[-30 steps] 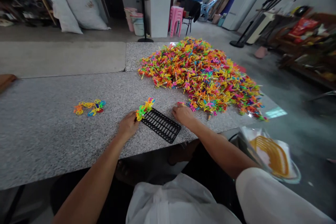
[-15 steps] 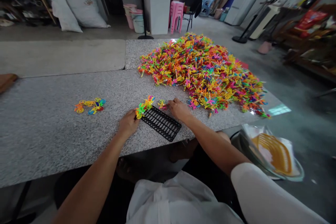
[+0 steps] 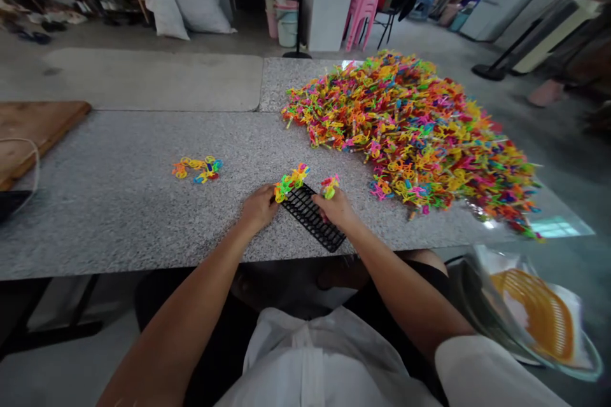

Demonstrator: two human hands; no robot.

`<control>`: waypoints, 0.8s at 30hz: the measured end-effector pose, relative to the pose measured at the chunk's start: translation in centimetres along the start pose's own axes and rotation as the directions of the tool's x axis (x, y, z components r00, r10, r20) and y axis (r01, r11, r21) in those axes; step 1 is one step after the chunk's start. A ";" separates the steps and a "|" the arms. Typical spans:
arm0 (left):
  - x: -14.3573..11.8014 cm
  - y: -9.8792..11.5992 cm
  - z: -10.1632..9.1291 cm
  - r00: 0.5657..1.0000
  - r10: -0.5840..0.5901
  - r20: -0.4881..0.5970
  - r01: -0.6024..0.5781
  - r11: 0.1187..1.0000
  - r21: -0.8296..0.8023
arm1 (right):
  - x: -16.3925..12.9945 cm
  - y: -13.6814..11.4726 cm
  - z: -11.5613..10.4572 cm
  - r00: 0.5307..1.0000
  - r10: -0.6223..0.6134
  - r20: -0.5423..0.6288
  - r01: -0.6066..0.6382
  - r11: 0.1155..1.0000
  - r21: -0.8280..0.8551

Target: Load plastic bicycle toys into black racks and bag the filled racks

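Note:
A black plastic grid rack [image 3: 312, 219] lies slanted near the front edge of the table. My left hand [image 3: 259, 208] is closed on its left end. Several small bright plastic pieces [image 3: 290, 183], green, yellow and orange, stand in a row at that end of the rack. Over the rack's right side is my right hand [image 3: 337, 210], fingers closed around a small yellow and pink plastic piece [image 3: 330, 187] whose coloured top sticks out above the fingers. The lower part of that piece is hidden by the hand.
A large heap of similar multicoloured pieces [image 3: 420, 133] covers the right of the granite table [image 3: 119, 203]. A small cluster of them [image 3: 198, 169] lies to the left. A wooden board [image 3: 38, 130] is at far left. A yellow basket [image 3: 534, 311] sits low at right.
My right hand has brought the small yellow and pink piece from beyond the rack to over its right side. My left hand stays at the rack's left end. The view has turned left.

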State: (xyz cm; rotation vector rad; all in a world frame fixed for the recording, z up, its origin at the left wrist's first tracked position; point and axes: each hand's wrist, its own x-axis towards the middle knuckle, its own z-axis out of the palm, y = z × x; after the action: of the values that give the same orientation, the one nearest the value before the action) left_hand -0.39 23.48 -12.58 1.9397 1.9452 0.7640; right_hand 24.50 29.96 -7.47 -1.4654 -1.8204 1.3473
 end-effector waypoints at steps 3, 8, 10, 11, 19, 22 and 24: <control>0.0 -0.2 0.2 1.000 0.011 0.002 -0.011 0.999 -0.032 | -0.1 -1.1 2.5 0.998 -0.013 0.058 0.010 0.999 0.044; -0.1 -0.2 0.3 1.000 -0.002 0.011 0.002 0.999 -0.037 | 0.5 -1.6 5.1 0.998 -0.014 0.060 0.019 0.996 -0.084; -0.1 0.0 0.2 1.000 -0.002 0.010 0.003 0.999 -0.037 | 0.6 -1.5 5.7 0.995 -0.097 -0.006 0.094 0.973 -0.209; -0.1 0.1 0.2 1.000 0.000 0.010 0.001 0.999 -0.038 | 0.5 -1.4 5.9 0.991 -0.131 -0.031 0.118 0.954 -0.274; 0.1 0.1 0.1 1.000 0.021 0.018 -0.020 0.999 -0.037 | -0.6 -1.5 7.4 0.993 -0.110 -0.032 0.065 0.771 -0.634; 0.0 -0.2 0.4 0.999 0.032 0.007 -0.031 0.999 -0.038 | -0.7 -1.9 7.5 0.993 -0.119 -0.016 0.078 0.738 -0.670; 0.0 -0.3 0.5 0.999 0.043 -0.004 -0.043 0.998 -0.047 | -0.6 -2.3 7.5 0.992 -0.124 -0.002 0.089 0.720 -0.689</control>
State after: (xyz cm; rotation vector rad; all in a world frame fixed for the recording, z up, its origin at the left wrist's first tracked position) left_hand -0.40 23.58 -13.20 1.9594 1.8752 0.8170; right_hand 17.60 26.43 -8.52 -1.6626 -2.4812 0.5563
